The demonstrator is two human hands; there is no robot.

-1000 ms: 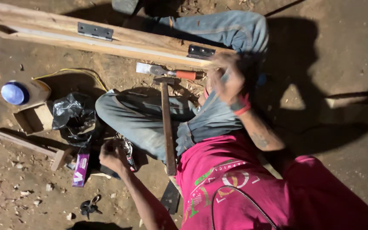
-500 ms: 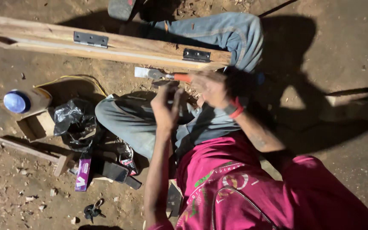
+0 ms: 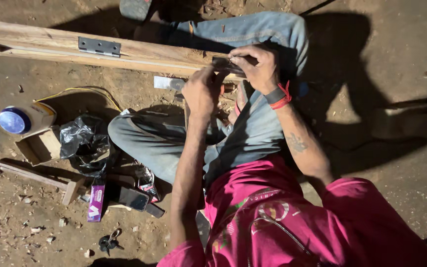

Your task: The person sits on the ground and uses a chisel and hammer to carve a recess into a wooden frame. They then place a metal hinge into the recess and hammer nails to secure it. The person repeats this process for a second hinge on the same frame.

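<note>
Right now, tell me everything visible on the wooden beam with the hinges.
The wooden beam is long, pale, rough-sawn timber lying flat on the dirt floor, running from the left edge toward the person's knee. One grey metal hinge sits screwed on its top face. At its right end, the right hand and left hand press a second dark hinge against it.

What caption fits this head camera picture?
Seated on dirt, a person's left hand and right hand meet at a hinge on a wooden plank.
</note>
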